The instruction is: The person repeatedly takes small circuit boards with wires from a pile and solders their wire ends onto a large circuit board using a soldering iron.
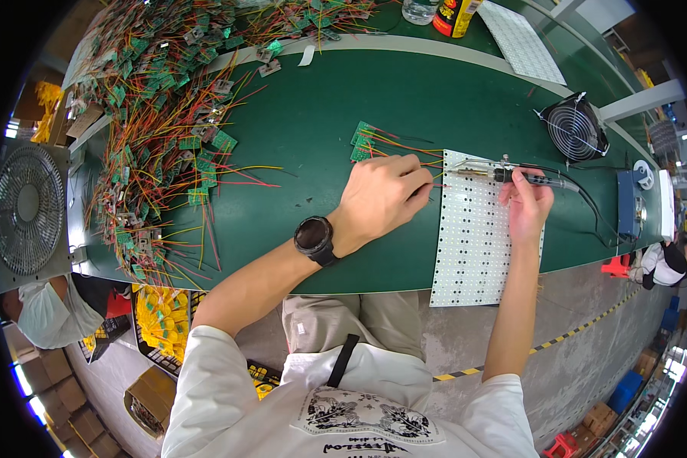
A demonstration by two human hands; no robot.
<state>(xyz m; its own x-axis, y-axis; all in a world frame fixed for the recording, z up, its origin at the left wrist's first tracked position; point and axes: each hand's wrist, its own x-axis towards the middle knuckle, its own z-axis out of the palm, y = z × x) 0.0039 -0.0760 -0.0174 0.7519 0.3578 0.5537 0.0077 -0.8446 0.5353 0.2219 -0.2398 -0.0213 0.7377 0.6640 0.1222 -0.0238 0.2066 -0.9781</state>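
One board [473,252] overhangs the near desk edge [382,287]. Left grip [385,189], hold unclear, has room leftward; right grip [528,206] grasps soldering iron [502,175].

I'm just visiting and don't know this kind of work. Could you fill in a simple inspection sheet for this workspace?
Surface: green bench top; a white dotted panel on it overhangs the near edge.
Job's things: two small green boards with thin wires; a soldering iron above the panel.
Clutter: a tangled heap of wired boards at left; a yellow-and-black can at the far side.
Hands: right hand holds the iron; left hand is curled at the wires, its grip hidden.
Cables: a black cable curves from the iron toward a blue unit.
Surroundings: a large fan at left; striped floor line at right.
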